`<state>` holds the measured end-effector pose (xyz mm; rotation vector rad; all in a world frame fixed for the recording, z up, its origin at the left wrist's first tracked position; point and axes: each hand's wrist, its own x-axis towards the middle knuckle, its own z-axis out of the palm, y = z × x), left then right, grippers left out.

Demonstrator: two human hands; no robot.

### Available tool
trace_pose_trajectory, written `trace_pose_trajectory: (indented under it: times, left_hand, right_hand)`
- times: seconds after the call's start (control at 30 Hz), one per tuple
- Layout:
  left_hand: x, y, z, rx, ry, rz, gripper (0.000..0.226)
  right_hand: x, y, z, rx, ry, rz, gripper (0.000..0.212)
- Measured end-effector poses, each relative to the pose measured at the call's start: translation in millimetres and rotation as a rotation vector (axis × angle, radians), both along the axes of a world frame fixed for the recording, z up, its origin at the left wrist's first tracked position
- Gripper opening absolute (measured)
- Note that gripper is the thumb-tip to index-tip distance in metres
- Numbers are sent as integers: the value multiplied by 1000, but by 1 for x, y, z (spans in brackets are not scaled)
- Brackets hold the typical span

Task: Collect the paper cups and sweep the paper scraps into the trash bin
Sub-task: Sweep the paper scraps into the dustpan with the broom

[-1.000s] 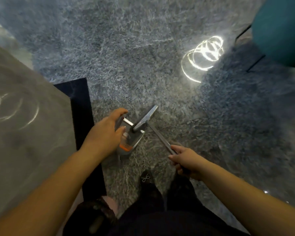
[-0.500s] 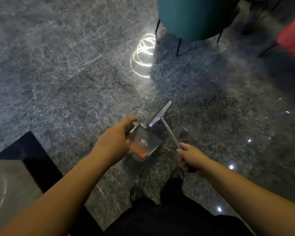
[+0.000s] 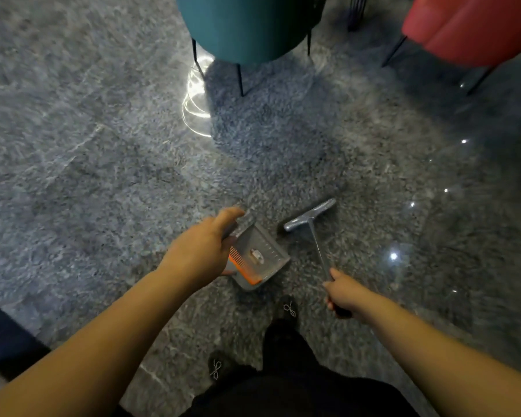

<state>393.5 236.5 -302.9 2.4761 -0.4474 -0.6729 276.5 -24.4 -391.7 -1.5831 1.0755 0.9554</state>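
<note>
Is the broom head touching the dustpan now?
No, the broom head lies on the floor apart from the dustpan, with bare floor between them.

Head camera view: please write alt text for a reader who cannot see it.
A person's left hand holds a grey plastic dustpan with an orange comb edge and one paper scrap inside; the right hand grips a grey long-handled broom above the marble floor.

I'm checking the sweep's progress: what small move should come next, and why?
Probably keep the dustpan level and carry it on toward a bin: the left hand grips its handle, a paper scrap lies inside, the right hand holds the broom apart, and no bin shows.
</note>
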Motion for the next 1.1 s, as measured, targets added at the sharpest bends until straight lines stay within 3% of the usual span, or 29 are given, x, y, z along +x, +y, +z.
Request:
trace_pose_trajectory:
  times: [0.4,0.47,0.57,0.6,0.93,1.1]
  left_hand:
    - [16,-47,0,64,-88,-39,47]
    - [18,-52,1,65,-92,-47,46]
    - [23,-59,5,73,-81,-80,46]
    - [26,-61,7,69,-61,-93,47]
    - [59,-114,27,69,-45,-281,47]
    - [83,-150,30,37,-104,-383,45]
  right_hand:
    - [-19,-14,-31,283,-53,-572,76]
    - [-17,-17,-35,407,-70,-810,60]
    - [-14,-20,-35,535,-98,-1032,9]
    - [-13,-20,-34,536,-94,-1044,3]
    - [-8,-48,6,205,-157,-725,42]
    - [-6,-69,26,41,-202,-704,46]
